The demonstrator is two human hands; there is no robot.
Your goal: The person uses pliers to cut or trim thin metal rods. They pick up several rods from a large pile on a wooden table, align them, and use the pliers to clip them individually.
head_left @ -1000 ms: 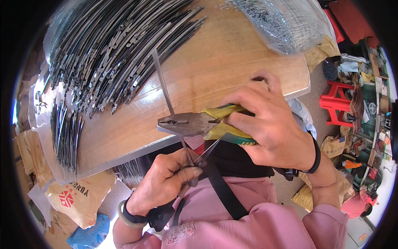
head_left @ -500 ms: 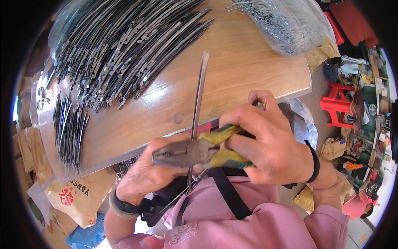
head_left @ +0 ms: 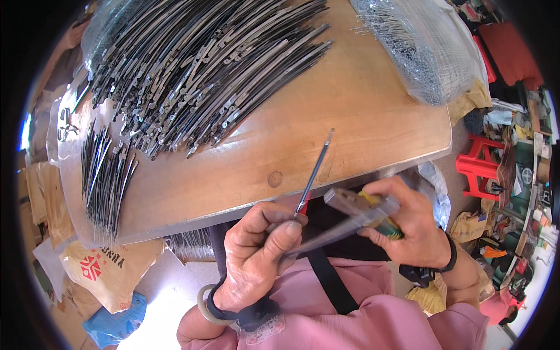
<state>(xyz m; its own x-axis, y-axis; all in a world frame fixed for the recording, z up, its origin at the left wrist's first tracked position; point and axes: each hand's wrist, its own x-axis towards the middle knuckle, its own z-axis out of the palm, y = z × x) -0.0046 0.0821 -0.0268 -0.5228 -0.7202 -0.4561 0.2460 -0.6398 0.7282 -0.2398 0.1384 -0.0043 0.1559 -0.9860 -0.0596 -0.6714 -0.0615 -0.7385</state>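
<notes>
My left hand (head_left: 256,256) is closed, pinching a thin dark metal strip (head_left: 317,169) between thumb and forefinger. The strip slants up and away over the table's near edge. My right hand (head_left: 414,224) grips a pair of pliers (head_left: 345,202) with yellow and green handles, the jaws pointing left. A blurred grey length (head_left: 332,232) runs from below my left hand toward the pliers; I cannot tell whether it belongs to the same strip or whether the jaws hold it. A large pile of dark metal strips (head_left: 192,76) lies on the table, with a smaller bundle (head_left: 105,181) left of it.
The wooden table (head_left: 361,122) ends just beyond my hands. A clear plastic bag of thin wires (head_left: 420,52) lies at its far right. More strips (head_left: 192,245) show under the near edge. A red stool (head_left: 481,163) stands at right, a tan sack (head_left: 102,274) at left.
My left hand has come out from behind the pliers and now pinches the strip in front. My right hand has moved right and down with the pliers. The view has shifted slightly.
</notes>
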